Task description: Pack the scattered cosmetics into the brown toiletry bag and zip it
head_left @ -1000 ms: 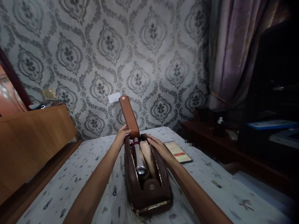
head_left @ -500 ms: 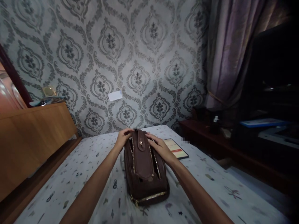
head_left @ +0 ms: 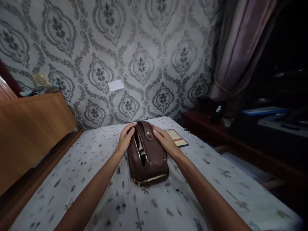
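A dark brown leather bag (head_left: 156, 150) lies on the patterned bedsheet, its gold zips showing and a snap-fastened flap at its far end. My left hand (head_left: 125, 138) grips the bag's far left side, fingers curled round the edge. On the opposite side my right hand (head_left: 165, 139) presses and holds it, with the fingertips near the snap. The left zip gapes, and a shiny, dark and silvery item (head_left: 141, 151) shows inside; its kind is unclear. Just beyond my right hand lies a tablet (head_left: 179, 140) with its screen lit, partly hidden by that hand.
The bed's white printed sheet (head_left: 96, 179) runs up to the papered wall. A wooden board (head_left: 31, 134) borders the left side. To the right stands a dark red shelf (head_left: 204, 128) with a small bottle (head_left: 218, 112) on it, below a tied curtain (head_left: 231, 57).
Both hands have squeezed and tilted the bag, so its left zip opening now gapes and shows a shiny item. The right opening is no longer visible. The camera view has shifted.
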Available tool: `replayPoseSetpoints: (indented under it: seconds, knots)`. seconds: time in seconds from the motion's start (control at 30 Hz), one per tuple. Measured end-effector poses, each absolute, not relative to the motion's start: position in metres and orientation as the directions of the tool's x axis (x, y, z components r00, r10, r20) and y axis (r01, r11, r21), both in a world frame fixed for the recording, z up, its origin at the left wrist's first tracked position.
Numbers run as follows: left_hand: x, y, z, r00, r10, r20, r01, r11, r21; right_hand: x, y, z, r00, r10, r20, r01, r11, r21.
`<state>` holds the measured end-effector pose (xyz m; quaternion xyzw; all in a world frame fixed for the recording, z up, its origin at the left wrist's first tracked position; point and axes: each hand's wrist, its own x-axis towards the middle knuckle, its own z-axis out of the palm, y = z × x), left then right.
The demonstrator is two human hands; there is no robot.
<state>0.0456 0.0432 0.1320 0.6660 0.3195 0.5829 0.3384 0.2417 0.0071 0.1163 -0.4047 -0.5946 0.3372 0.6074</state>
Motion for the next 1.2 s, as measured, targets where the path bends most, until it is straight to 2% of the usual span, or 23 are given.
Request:
replayPoseSetpoints:
  seconds: [0.17,0.4,0.57,0.73,0.87,1.0,1.2]
  knots:
    - [0.048,0.029,0.123,0.095,0.844,0.529,0.017,-0.532,0.846,0.241,0.007,0.114,0.040,0.880,0.474,0.115,0.467,-0.877]
    - [0.051,0.035,0.116,0.134,0.827,0.547,0.094,-0.560,0.823,0.239,0.004,0.114,-0.008,0.863,0.505,0.147,0.500,-0.853]
    - [0.050,0.036,0.115,0.127,0.821,0.557,0.084,-0.569,0.818,0.242,0.011,0.114,-0.031,0.854,0.519,0.183,0.515,-0.837]
    - [0.057,0.035,0.113,0.090,0.826,0.557,0.078,-0.563,0.823,0.241,0.017,0.118,-0.052,0.877,0.478,0.186,0.479,-0.858]
    - [0.068,0.032,0.110,0.023,0.818,0.575,0.146,-0.572,0.807,0.240,0.017,0.120,-0.125,0.854,0.505,0.250,0.520,-0.817]
    - [0.071,0.031,0.109,0.029,0.820,0.571,0.199,-0.564,0.801,0.242,0.016,0.119,-0.164,0.845,0.510,0.286,0.535,-0.795]
    - [0.068,0.031,0.109,0.023,0.820,0.572,0.184,-0.566,0.804,0.245,0.017,0.117,-0.164,0.851,0.499,0.302,0.525,-0.796]
